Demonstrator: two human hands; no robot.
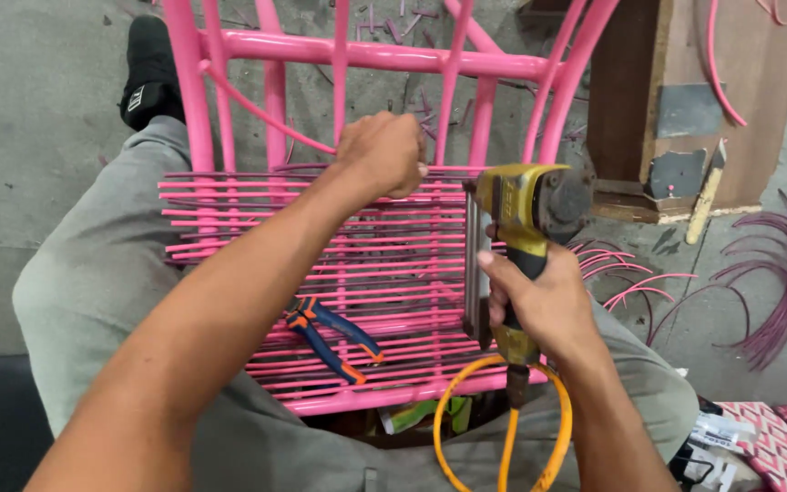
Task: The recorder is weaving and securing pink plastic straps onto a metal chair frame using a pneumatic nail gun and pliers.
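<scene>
Pink woven strands (366, 246) run left-right across the chair frame (384, 53) lying on your lap. Your left hand (383, 153) presses fisted on the far edge of the weave; your right hand (544, 305) grips the yellow pneumatic stapler (526, 214), nose down, just right. Blue-orange pliers (334, 335) rest nearer you. Concrete floor (38, 109), cut strands (776, 282) scattered.
</scene>
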